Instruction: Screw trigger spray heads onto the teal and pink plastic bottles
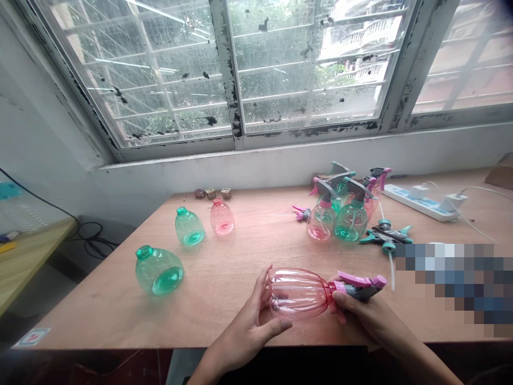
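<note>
Just above the table's front edge, a clear pink spray bottle (298, 291) lies on its side in my hands, its base to the left. My left hand (248, 326) cups the base end, with the thumb below and the fingers partly hidden behind it. At the neck, my right hand (358, 313) grips the collar of the pink and grey spray head (363, 284). The head sits on the bottle's neck; how tightly it is screwed on I cannot tell. Nearest on the right are several loose teal spray heads (387, 235) with a tube.
On the left stand a front green bottle (159, 271), a rear green bottle (189, 227) and a pink bottle (222, 216), all topless. Several capped spray bottles (350, 220) cluster at the right rear beside a loose pink spray head (302, 214). A white power strip (420, 203) lies behind.
</note>
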Demonstrator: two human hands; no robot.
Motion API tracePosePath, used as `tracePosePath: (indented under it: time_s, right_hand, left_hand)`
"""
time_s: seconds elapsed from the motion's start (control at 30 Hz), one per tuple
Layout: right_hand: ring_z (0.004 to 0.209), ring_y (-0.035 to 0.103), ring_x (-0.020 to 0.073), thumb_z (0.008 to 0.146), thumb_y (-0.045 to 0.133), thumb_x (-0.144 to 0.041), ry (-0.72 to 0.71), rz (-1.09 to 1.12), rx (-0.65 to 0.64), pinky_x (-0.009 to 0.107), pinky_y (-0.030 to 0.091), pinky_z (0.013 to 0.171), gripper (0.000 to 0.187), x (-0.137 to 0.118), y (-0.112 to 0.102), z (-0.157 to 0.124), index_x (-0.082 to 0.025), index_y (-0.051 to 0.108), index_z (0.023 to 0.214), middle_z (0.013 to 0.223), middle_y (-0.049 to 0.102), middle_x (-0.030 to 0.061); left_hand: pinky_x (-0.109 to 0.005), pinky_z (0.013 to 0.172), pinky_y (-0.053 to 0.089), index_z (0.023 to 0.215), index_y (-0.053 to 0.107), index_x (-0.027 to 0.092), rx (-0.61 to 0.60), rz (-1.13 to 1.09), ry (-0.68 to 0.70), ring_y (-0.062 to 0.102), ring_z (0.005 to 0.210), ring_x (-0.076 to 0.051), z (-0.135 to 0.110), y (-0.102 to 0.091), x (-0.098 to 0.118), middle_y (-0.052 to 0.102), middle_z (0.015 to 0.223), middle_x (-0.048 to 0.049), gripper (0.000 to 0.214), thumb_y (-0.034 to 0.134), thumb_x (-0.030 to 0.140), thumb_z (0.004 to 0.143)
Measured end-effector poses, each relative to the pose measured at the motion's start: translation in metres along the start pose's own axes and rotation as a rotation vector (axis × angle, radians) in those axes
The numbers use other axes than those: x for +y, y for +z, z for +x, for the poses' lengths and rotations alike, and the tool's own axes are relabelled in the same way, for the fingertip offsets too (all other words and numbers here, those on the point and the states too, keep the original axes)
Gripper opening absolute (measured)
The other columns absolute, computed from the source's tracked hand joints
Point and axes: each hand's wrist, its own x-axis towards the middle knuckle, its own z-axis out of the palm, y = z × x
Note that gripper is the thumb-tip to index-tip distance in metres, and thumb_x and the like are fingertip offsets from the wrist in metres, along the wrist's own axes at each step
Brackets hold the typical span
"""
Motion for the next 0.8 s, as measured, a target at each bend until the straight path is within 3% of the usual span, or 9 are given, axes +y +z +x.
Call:
tracePosePath:
  time_s: [0.43,0.8]
  right_hand:
    - [0.072,0.060,0.0231,0.091,0.066,-0.062,-0.010,0.016,0.007,0.035,0.043,0.076,0.047,-0.0022,0.0010,-0.0005,-0.019,0.069,0.072,0.067,0.066,0.0039]
    - [0.072,0.060,0.0235,0.090,0.065,-0.064,0.000,0.010,0.002,0.035,0.044,0.075,0.048,-0.0017,0.0006,-0.0002,-0.019,0.070,0.072,0.067,0.066,0.0039]
  left_hand:
    - [-0.047,0.126,0.026,0.166,0.002,0.028,0.011,0.015,-0.002,0.032,0.152,-0.031,-0.0009,0.0004,0.0012,0.039,0.164,-0.0107,0.101,0.072,0.031,0.092]
    - [-0.049,0.127,0.024,0.165,0.004,0.029,0.005,-0.004,-0.004,0.032,0.152,-0.032,-0.0004,0.0006,0.0003,0.034,0.166,-0.0111,0.102,0.073,0.033,0.091]
